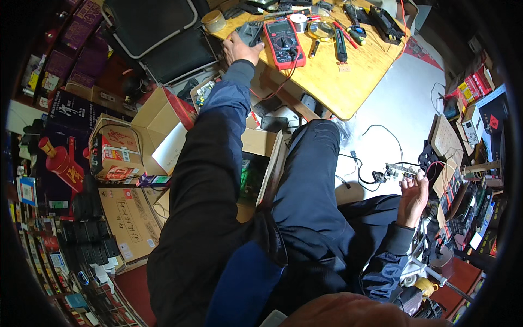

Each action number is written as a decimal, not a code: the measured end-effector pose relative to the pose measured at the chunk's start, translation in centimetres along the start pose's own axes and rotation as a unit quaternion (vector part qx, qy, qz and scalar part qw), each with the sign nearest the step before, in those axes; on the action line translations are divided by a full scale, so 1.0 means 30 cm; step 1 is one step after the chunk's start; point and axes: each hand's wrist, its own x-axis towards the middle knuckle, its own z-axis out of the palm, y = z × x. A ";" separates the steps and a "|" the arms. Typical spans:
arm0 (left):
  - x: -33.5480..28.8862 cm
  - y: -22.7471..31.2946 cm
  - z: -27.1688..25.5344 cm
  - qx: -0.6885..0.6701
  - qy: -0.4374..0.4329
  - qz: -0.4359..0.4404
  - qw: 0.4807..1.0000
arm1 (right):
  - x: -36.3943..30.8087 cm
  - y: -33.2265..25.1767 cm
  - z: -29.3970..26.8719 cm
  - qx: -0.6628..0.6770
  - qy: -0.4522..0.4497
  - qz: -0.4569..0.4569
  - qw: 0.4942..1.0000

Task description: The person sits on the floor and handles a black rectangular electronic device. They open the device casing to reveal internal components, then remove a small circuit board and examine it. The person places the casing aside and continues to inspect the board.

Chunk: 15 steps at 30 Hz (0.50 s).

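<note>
My left hand (241, 50) reaches to the near left corner of the wooden table. Its fingers are closed on a dark grey plastic housing (250, 32) at the table's edge; part of the grip is hidden. Just right of it lies a red multimeter (283, 42) with a dark display and a red test lead. Away from the table, my right hand (412, 199) pinches a small circuit board (397, 170) with its thumb and fingertips. Black cables trail from the board, and a thin red wire shows beside it.
On the yellow table (348, 90) lie a solder spool (298, 20), a round brass-coloured tin (322, 30), a utility knife (341, 46) and several tools. A black folding chair (163, 32) stands at the far left. Open cardboard boxes (155, 117) crowd my left; cluttered shelves line the right.
</note>
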 end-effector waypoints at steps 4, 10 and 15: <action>0.121 -0.054 0.054 0.013 0.019 0.020 1.000 | 0.009 0.001 0.041 -0.019 0.021 0.020 0.999; 0.296 -0.089 0.090 0.008 -0.050 -0.022 0.998 | 0.036 -0.024 0.124 -0.011 -0.007 -0.014 1.000; 0.154 0.005 -0.099 -0.072 0.041 0.096 0.992 | 0.064 -0.046 0.146 0.027 -0.029 -0.048 0.998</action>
